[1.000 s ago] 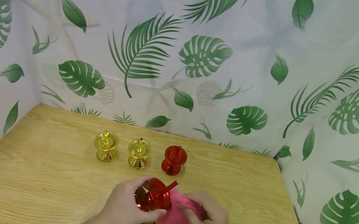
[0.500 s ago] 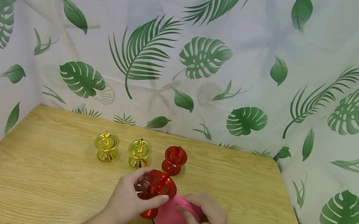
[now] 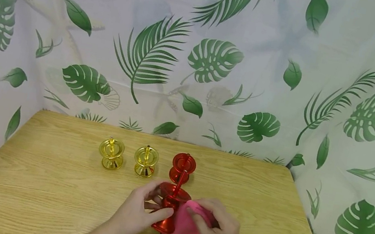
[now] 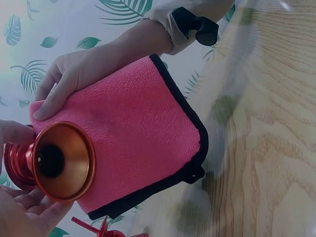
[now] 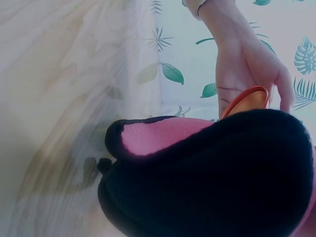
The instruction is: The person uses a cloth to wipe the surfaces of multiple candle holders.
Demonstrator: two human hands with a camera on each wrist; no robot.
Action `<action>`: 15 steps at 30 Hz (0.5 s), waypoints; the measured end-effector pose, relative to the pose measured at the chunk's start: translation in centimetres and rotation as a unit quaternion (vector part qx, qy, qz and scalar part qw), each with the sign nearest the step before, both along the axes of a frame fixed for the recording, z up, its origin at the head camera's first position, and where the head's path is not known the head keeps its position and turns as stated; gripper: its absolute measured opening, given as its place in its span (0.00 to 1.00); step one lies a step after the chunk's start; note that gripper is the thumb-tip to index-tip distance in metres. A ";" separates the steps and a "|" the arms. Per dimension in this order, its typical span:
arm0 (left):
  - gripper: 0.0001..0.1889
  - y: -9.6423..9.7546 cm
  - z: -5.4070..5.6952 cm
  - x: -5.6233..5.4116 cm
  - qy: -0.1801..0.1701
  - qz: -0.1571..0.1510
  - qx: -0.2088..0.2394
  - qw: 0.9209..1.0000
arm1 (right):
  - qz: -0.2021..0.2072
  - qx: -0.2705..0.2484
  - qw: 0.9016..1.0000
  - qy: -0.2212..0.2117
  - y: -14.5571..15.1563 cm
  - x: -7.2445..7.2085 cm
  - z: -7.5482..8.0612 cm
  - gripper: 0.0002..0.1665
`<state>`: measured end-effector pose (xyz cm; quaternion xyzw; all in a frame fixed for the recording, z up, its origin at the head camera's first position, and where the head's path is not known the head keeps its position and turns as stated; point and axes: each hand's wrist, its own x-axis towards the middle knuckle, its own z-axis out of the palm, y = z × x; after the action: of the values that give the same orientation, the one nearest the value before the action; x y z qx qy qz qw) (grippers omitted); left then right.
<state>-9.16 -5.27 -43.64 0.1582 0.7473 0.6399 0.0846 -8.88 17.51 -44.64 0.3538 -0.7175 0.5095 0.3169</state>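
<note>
My left hand (image 3: 136, 210) grips a shiny red candle holder (image 3: 167, 223) around its waist, thumb in front. Its dish and central stem lean slightly right, and the left wrist view shows its hollow underside (image 4: 74, 170). In my right hand (image 3: 218, 230) a pink cloth (image 3: 184, 232) with black edging is pinched between thumb and fingers. The cloth hangs down beside the holder, its upper edge at the dish rim; whether they touch is hard to tell. The right wrist view shows the cloth's dark back (image 5: 212, 182) covering most of the right hand's work.
Behind the hands, two gold candle holders, one left (image 3: 111, 154) and one in the middle (image 3: 145, 161), stand in a row with another red one (image 3: 183, 165). The wooden table (image 3: 49, 185) meets a leaf-printed curtain (image 3: 169, 47) at the back and sides.
The held candle holder has turned from strongly tilted to more upright and shifted slightly right towards the cloth. The right hand stays nearly in place with the cloth.
</note>
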 end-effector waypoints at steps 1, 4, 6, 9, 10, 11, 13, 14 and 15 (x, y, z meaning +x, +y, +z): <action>0.27 0.0 0.0 0.0 0.000 -0.002 0.003 1.000 | -0.004 0.000 1.000 -0.001 0.1 -0.1 0.0 0.18; 0.30 0.0 0.1 0.1 -0.008 0.002 0.013 1.000 | -0.009 0.001 1.000 -0.002 0.3 -0.2 0.0 0.22; 0.31 0.0 0.1 0.2 -0.019 0.010 0.023 0.999 | -0.013 0.005 1.000 0.000 0.4 -0.2 0.1 0.21; 0.33 0.2 0.2 0.2 -0.033 0.027 0.037 0.998 | -0.020 0.015 1.000 0.015 0.5 -0.3 0.1 0.12; 0.33 0.2 0.2 0.2 -0.037 0.033 0.040 0.998 | -0.025 0.021 0.999 0.026 0.5 -0.3 0.1 0.09; 0.33 0.3 0.2 0.2 -0.039 0.038 0.041 0.998 | -0.029 0.028 0.998 0.042 0.5 -0.4 0.1 0.07; 0.34 0.4 0.2 0.2 -0.041 0.048 0.042 0.997 | -0.039 0.042 0.995 0.080 0.5 -0.6 0.1 0.11; 0.34 0.5 0.2 0.2 -0.041 0.052 0.041 0.997 | -0.045 0.051 0.993 0.100 0.5 -0.6 0.1 0.13; 0.34 0.5 0.2 0.2 -0.043 0.058 0.041 0.997 | -0.051 0.060 0.990 0.118 0.5 -0.7 0.2 0.14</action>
<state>-8.95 -4.72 -43.45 0.0906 0.7242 0.6797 0.0732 -9.59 18.01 -44.45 0.3929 -0.7212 0.4033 0.4035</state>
